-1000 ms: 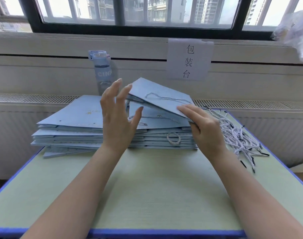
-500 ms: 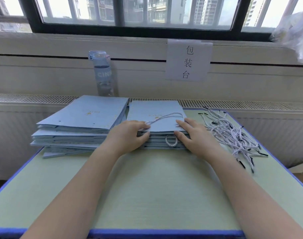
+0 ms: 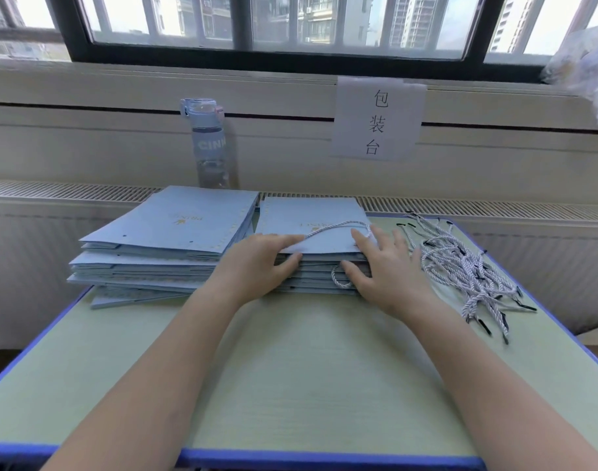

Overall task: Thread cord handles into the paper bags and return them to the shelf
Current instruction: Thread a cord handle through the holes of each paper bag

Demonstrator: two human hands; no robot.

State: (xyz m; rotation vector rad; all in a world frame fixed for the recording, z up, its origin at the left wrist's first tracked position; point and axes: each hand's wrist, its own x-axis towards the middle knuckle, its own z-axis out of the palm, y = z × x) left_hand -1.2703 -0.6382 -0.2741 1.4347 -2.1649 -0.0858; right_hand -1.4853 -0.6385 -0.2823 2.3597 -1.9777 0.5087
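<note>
Work looks partway done: corded stack [image 3: 311,215] holds several finished bags; left of it bare stack [image 3: 175,226] waits, right of it lie loose cords [image 3: 460,266]. Left hand [image 3: 253,263] pinches its near corner; right hand [image 3: 389,270] lies spread on it. No shelf shows.

This is a packing station in a plain workroom, set against a window wall in a city. A handwritten paper sign [image 3: 377,120] taped to the wall reads 包装台, packing table. Below it stands a simple table [image 3: 291,385] with a pale green top and blue edging, loaded with two stacks of flat blue paper bags [image 3: 175,229] and a loose heap of twisted cords [image 3: 460,266]. A water bottle [image 3: 209,144] stands behind the stacks by a long vent grille [image 3: 70,190], and the barred window [image 3: 291,22] looks out on tower blocks [image 3: 416,18]
</note>
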